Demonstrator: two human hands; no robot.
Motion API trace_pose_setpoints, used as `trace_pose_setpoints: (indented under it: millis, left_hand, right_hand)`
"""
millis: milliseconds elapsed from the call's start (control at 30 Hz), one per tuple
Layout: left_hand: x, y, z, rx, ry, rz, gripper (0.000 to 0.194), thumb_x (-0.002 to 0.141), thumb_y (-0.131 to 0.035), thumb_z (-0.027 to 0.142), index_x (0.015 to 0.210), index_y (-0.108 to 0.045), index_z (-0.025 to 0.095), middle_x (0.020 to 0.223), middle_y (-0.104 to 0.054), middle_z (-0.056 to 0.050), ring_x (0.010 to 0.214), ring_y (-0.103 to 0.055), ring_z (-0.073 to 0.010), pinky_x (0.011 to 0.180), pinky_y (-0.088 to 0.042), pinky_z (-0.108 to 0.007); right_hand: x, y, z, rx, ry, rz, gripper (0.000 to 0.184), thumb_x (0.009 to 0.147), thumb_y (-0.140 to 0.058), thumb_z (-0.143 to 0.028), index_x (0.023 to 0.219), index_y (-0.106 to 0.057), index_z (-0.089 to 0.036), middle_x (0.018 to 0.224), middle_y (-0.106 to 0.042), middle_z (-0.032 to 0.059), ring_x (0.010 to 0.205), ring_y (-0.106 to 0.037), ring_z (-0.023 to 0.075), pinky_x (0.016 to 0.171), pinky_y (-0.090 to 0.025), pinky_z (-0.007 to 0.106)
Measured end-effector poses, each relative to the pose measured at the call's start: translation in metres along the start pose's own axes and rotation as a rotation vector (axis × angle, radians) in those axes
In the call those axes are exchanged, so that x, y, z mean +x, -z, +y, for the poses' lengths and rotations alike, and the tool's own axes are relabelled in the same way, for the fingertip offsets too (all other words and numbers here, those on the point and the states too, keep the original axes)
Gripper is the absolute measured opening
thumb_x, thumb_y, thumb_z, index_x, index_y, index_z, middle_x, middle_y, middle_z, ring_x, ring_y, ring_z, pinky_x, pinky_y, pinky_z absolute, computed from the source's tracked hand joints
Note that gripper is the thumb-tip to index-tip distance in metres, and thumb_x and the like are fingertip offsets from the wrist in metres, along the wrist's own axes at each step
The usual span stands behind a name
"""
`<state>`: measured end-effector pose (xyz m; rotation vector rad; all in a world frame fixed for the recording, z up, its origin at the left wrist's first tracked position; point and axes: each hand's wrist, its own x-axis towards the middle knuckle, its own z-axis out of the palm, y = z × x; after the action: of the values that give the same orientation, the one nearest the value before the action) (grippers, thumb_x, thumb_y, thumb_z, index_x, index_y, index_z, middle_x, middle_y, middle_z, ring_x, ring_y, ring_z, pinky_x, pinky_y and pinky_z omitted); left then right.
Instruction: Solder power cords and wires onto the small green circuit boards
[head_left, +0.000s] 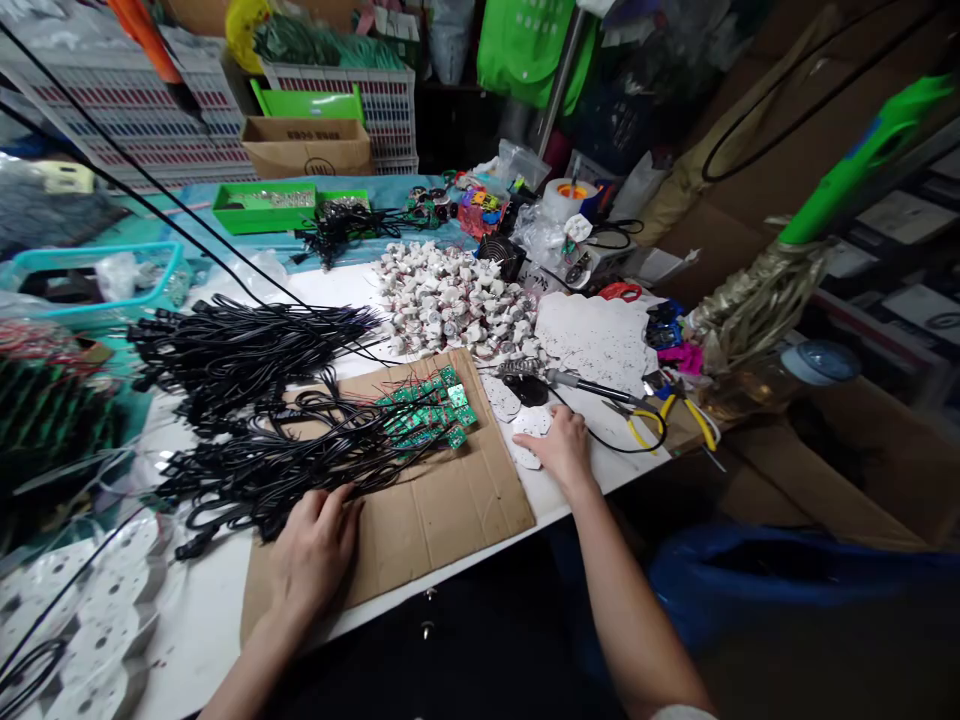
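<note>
My right hand (564, 450) is at the front right of the white tabletop, its thumb and fingers closed on a flat white plastic disc (531, 428). My left hand (316, 540) rests at the front edge of a cardboard sheet (450, 520), palm down. Its fingers are loosely bent against a bundle of black cables (262, 470), thumb and forefinger apart; some fingertips are hidden. Small green circuit boards (424, 415) with thin red wires lie on the cardboard at the cable ends. Just behind my right hand are a round black piece (527, 388) and a soldering iron (592, 386).
A heap of small white parts (457, 300) stands behind the cardboard, beside more black cables (240, 350). Yellow-handled pliers (701, 420) lie at the right edge. White moulded pieces (105, 630) sit front left. Green trays (266, 205) stand at the back. Dark cords hang across the left.
</note>
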<state>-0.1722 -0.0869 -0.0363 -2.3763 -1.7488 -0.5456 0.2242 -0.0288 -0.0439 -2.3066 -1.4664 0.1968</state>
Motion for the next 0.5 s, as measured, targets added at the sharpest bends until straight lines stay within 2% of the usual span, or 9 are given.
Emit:
trace_pose_setpoints:
  millis: [133, 267, 400, 500]
  left_hand:
    - [0.006, -0.002, -0.010, 0.067, -0.065, -0.048, 0.017, 0.096, -0.050, 0.019, 0.104, -0.066, 0.022, 0.094, -0.067, -0.009, 0.083, -0.059, -0.0255, 0.073, -0.044, -0.035]
    - [-0.001, 0.000, -0.015, -0.060, -0.142, -0.037, 0.021, 0.096, -0.047, 0.013, 0.107, -0.062, 0.021, 0.107, -0.071, -0.009, 0.094, -0.064, -0.0249, 0.083, -0.046, -0.037]
    - [0.001, 0.007, -0.018, -0.120, -0.171, 0.039, 0.019, 0.095, -0.049, 0.016, 0.107, -0.063, 0.021, 0.098, -0.073, -0.009, 0.084, -0.065, -0.0226, 0.079, -0.048, -0.036]
    - [0.019, 0.015, -0.025, -0.118, -0.216, 0.068, 0.021, 0.095, -0.050, 0.017, 0.108, -0.065, 0.021, 0.094, -0.072, -0.009, 0.078, -0.065, -0.0211, 0.075, -0.049, -0.033]
  right_hand:
    - [-0.008, -0.002, -0.008, 0.070, 0.043, 0.031, 0.067, 0.063, -0.089, -0.043, 0.117, -0.060, -0.017, 0.112, -0.056, 0.0141, 0.092, -0.064, 0.0299, 0.082, -0.052, 0.040]
    - [-0.018, -0.006, -0.016, 0.100, 0.086, 0.046, 0.059, 0.074, -0.080, -0.036, 0.125, -0.056, -0.019, 0.108, -0.062, 0.0134, 0.093, -0.066, 0.0306, 0.079, -0.053, 0.040]
    - [-0.024, -0.010, -0.020, 0.231, 0.094, 0.033, 0.054, 0.079, -0.071, -0.033, 0.128, -0.054, -0.021, 0.109, -0.071, 0.0134, 0.097, -0.068, 0.0310, 0.080, -0.053, 0.039]
    - [-0.022, -0.010, -0.020, 0.331, 0.032, 0.002, 0.054, 0.077, -0.071, -0.036, 0.127, -0.056, -0.022, 0.108, -0.074, 0.0118, 0.096, -0.070, 0.0308, 0.078, -0.054, 0.039]
